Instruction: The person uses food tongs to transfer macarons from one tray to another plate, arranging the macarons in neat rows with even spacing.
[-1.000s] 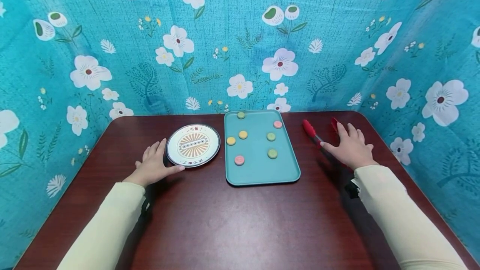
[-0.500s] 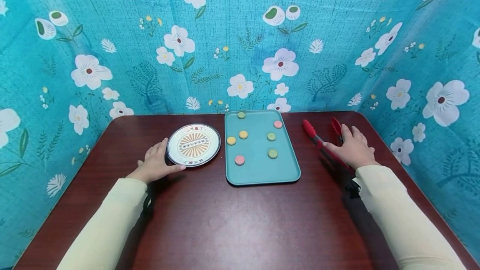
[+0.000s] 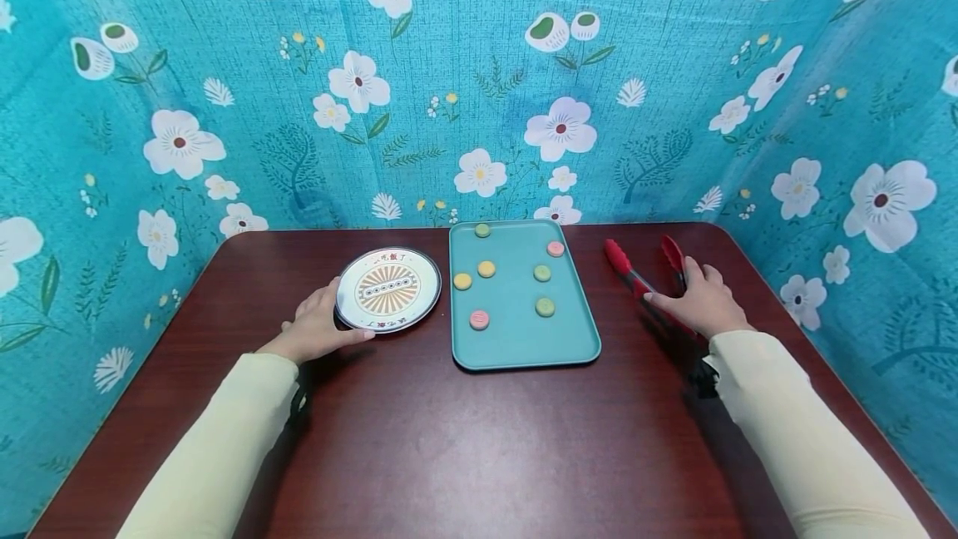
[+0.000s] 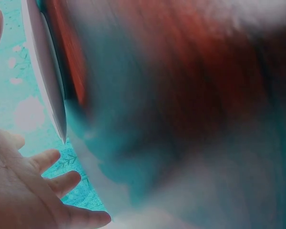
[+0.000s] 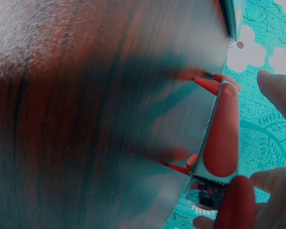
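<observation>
In the head view my left hand (image 3: 314,327) is at the near left rim of a round white plate (image 3: 397,318) with a striped sunburst print. Its fingers and thumb are spread around that rim, and the left wrist view has the fingers (image 4: 64,183) extended below the plate's edge (image 4: 50,90). At the right, my right hand (image 3: 707,302) hovers over red-handled tongs (image 3: 618,257) with their jaws spread apart. The right wrist view puts the thumb and fingers to one side of the red grip (image 5: 222,133), loosely bent and not wrapped round it.
Between plate and tongs lies a teal rectangular tray (image 3: 524,348). It bears several small macaron-like discs: yellow (image 3: 486,269), green (image 3: 545,307) and pink (image 3: 478,320). The dark wooden table (image 3: 479,456) ends at a blue flowered cloth (image 3: 419,140) behind and at the sides.
My left hand has shifted slightly right, closer against the plate. My right hand has drawn its fingers in and lowered a little toward the tongs. Plate, tray and tongs stay put.
</observation>
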`<state>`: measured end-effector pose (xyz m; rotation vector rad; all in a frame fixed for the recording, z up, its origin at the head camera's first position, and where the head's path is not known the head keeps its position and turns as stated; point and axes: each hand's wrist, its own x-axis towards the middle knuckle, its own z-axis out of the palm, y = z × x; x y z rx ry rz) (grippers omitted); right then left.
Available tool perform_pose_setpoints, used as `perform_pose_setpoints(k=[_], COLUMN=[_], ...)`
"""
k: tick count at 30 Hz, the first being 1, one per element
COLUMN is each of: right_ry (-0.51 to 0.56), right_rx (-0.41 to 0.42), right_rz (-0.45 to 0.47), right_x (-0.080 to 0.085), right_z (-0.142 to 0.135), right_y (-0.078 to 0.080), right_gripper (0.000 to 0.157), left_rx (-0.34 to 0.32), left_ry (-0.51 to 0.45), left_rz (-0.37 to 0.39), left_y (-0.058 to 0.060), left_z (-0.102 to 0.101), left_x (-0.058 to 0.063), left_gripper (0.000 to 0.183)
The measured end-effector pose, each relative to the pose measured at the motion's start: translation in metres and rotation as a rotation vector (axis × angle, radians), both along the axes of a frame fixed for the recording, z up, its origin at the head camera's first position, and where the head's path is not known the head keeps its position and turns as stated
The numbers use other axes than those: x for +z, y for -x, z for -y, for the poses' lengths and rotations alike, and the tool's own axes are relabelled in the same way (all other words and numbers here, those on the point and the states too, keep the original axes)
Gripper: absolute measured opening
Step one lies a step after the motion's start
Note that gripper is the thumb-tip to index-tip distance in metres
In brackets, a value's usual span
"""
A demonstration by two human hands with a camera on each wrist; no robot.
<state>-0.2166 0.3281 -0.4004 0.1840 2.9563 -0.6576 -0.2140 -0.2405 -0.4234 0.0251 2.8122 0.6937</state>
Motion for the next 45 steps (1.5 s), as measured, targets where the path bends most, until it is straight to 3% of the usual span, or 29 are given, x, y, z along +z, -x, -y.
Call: perform_pose_setpoints(k=[20, 45], right_ry=[0.029, 0.007], right_rx=[-0.068, -0.071], right_rz=[0.061, 0.073], right_x=[-0.009, -0.017], right_z=[-0.006, -0.005], right_y=[-0.004, 0.001], right_gripper=[0.121, 0.121], left_rx=[0.003, 0.007], left_ry=[0.003, 0.024], left_rz=[0.029, 0.048], left_y=[0.002, 0.01], left_z=[-0.005, 0.005], left_x=[-0.002, -0.011], left_gripper=[0.123, 0.123])
